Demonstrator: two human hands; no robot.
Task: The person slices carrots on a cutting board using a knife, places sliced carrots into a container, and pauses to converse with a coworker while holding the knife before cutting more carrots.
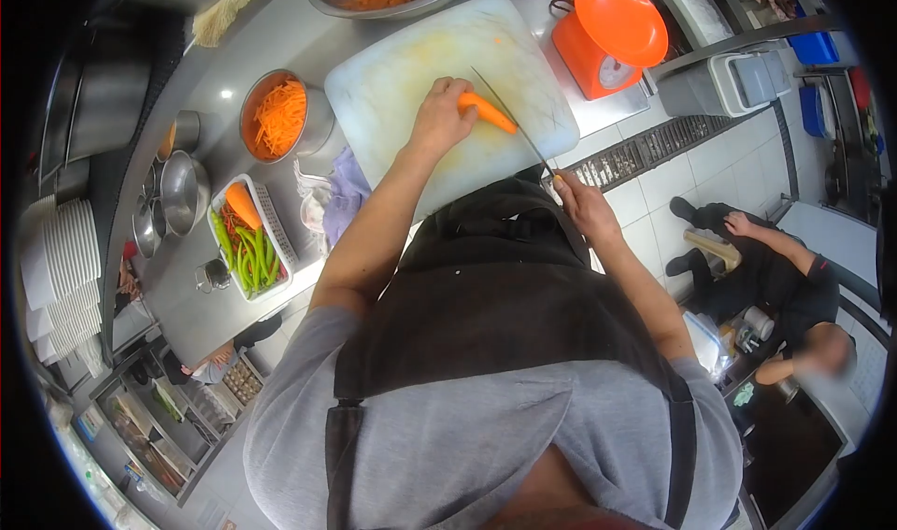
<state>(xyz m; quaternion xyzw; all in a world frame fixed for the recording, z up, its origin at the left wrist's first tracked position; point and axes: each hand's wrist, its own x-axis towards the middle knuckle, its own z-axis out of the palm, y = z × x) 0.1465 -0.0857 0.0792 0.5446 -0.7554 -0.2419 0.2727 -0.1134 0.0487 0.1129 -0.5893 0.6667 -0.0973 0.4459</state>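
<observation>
My left hand [443,114] is closed round the thick end of an orange carrot [488,112], which lies over a white cutting board [374,81]. In my right hand [585,205] is the handle of a knife [528,140]. The long thin blade points up and left across the board, beside the carrot's free end; whether they touch I cannot tell. A small orange piece [498,40] lies near the board's top. To the left stands a metal bowl [318,123] of shredded carrot [280,119].
A white basket [289,246] holds green and red peppers and a carrot. Purple and white cloths [346,186] lie beside the board. An orange scale [581,58] stands right, a large metal bowl [350,8] above. A person in dark clothes [780,278] sits at the right.
</observation>
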